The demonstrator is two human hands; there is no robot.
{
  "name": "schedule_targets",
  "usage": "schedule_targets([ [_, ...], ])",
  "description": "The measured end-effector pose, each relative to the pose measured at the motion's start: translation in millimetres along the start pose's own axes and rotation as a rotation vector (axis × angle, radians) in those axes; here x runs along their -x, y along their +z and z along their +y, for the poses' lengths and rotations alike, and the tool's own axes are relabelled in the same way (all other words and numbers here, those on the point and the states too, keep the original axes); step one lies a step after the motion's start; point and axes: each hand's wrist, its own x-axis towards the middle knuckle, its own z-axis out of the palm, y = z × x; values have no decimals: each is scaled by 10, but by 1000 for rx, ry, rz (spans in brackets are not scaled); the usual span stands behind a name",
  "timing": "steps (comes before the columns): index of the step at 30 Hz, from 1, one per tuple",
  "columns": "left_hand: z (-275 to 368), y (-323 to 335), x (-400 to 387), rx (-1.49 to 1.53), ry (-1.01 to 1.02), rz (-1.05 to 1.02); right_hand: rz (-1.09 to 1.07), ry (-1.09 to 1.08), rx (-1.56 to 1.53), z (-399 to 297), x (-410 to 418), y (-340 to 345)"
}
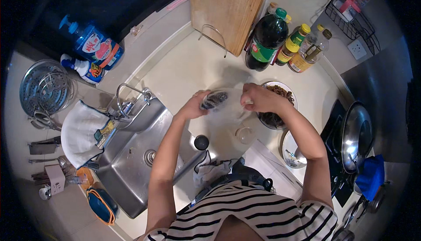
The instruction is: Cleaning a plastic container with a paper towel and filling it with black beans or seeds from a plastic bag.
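A clear plastic bag (228, 109) is stretched between my two hands above the counter. My left hand (195, 105) grips its left end, around dark contents (215, 100) that I cannot make out exactly. My right hand (261, 99) pinches the right end of the bag with curled fingers. Under and behind my right hand and wrist stands a plate or bowl of brown, shredded-looking food (282, 91). More dark food (272, 120) shows below the wrist, in a dish partly hidden by my arm. A small clear round container (245, 135) rests on the counter below the bag.
Left of my arms is a steel sink (131, 172) with a faucet (124, 99). Several bottles, including a large dark one (268, 40), stand behind my right hand near a wooden cutting board (227, 11). A black round object (201, 142), white bowl (293, 154) and wok (357, 137) are nearer.
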Motion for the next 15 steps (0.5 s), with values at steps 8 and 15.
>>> schedule_targets([
  [8, 176, 334, 382, 24, 73, 166, 170, 3, -623, 77, 322, 28],
  [15, -39, 391, 234, 243, -78, 118, 182, 399, -888, 192, 268, 181],
])
